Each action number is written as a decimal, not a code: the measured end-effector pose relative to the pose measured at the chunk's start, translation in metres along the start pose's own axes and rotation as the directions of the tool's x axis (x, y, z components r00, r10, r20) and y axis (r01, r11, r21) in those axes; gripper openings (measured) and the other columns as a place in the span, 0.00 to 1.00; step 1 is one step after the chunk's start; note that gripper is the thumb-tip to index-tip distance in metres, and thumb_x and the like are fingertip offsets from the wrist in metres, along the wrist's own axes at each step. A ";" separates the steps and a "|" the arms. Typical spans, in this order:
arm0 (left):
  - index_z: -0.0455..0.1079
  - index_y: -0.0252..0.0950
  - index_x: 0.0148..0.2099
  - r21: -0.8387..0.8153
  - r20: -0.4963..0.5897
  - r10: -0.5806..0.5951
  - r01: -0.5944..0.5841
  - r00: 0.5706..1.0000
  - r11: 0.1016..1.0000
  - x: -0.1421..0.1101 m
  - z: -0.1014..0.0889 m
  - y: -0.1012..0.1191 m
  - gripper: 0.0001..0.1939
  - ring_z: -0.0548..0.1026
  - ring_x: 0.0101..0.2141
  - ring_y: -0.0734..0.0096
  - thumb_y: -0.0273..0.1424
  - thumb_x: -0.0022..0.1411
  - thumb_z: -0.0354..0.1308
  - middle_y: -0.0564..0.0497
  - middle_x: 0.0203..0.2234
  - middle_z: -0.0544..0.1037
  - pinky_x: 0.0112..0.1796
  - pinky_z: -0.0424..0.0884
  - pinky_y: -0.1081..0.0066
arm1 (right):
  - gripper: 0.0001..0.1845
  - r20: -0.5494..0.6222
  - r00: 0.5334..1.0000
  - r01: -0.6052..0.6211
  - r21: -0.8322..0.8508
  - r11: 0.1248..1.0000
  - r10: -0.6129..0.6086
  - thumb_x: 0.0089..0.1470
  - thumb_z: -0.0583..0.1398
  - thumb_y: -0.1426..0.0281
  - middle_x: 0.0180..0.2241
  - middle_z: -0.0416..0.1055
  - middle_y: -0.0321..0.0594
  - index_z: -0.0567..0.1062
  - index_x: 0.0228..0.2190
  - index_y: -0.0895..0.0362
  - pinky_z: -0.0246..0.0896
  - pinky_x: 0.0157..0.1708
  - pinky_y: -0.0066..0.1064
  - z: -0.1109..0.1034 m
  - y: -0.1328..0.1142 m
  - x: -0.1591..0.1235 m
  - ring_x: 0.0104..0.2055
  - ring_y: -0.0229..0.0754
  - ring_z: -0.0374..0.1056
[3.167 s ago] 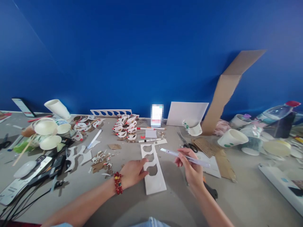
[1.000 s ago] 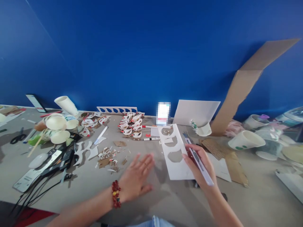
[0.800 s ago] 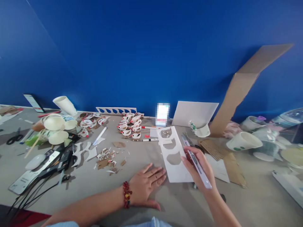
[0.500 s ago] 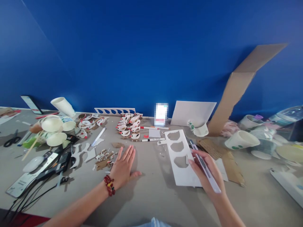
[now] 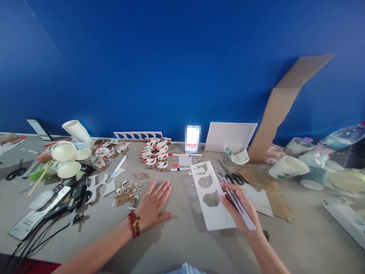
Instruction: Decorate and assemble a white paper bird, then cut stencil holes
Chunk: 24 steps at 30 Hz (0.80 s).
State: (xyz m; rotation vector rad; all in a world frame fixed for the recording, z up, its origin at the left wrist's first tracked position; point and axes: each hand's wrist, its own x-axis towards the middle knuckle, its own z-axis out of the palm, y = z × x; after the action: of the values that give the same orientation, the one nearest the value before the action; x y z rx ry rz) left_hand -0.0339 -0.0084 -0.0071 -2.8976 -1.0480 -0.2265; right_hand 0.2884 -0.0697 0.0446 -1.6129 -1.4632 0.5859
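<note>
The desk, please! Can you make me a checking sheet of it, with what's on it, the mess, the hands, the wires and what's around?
Surface: grey desk, crowded at the back and both sides.
Job's things: white sheet with cut-out holes; cutter; red-and-white birds in a cluster at the back.
Clutter: scraps beside the left hand; cups at far left; bottle at far right.
Hands: left, palm down, fingers spread; right, holding the cutter and the sheet's edge.
Cables: black cables at lower left.
Surroundings: blue wall behind, bent cardboard in front of it; other people, nothing seen.
</note>
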 end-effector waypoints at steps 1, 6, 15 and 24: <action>0.46 0.31 0.68 0.034 -0.012 -0.059 0.060 0.998 0.998 -0.006 0.000 -0.007 0.43 0.53 0.63 0.54 0.56 0.62 0.40 0.37 0.64 0.55 0.62 0.39 0.51 | 0.18 0.005 1.000 -0.004 0.003 1.000 0.004 0.55 0.59 0.59 0.36 0.73 0.40 0.68 0.45 0.53 0.66 0.32 0.28 0.000 0.001 0.000 0.33 0.42 0.70; 0.48 0.30 0.68 0.133 -0.076 -0.260 0.268 0.963 0.954 -0.023 -0.005 -0.016 0.39 0.50 0.64 0.51 0.51 0.65 0.41 0.36 0.65 0.52 0.61 0.35 0.47 | 0.16 0.072 0.996 0.043 0.004 0.999 -0.043 0.56 0.59 0.60 0.33 0.72 0.38 0.68 0.45 0.53 0.65 0.30 0.27 0.010 -0.007 0.005 0.29 0.40 0.69; 0.47 0.33 0.68 0.084 -0.075 -0.182 0.188 0.980 0.979 -0.025 -0.017 -0.016 0.37 0.50 0.64 0.50 0.49 0.64 0.45 0.38 0.65 0.55 0.61 0.36 0.44 | 0.15 0.230 0.969 0.087 0.039 0.995 -0.093 0.57 0.57 0.62 0.34 0.69 0.37 0.66 0.46 0.52 0.65 0.30 0.28 0.034 -0.017 0.004 0.27 0.39 0.67; 0.44 0.38 0.65 -0.933 0.223 -0.451 0.324 0.864 0.159 0.017 -0.025 0.015 0.32 0.77 0.31 0.67 0.40 0.65 0.50 0.43 0.43 0.74 0.26 0.72 0.70 | 0.14 0.328 0.941 0.076 0.031 0.997 -0.082 0.58 0.56 0.65 0.25 0.65 0.32 0.65 0.46 0.52 0.65 0.29 0.28 0.059 -0.018 -0.012 0.25 0.39 0.65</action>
State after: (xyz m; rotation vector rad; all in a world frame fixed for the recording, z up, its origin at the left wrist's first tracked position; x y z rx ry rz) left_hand -0.0148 -0.0115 0.0201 -3.2405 -2.2974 -1.5992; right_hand 0.2284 -0.0654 0.0267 -1.4842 -1.7512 0.8518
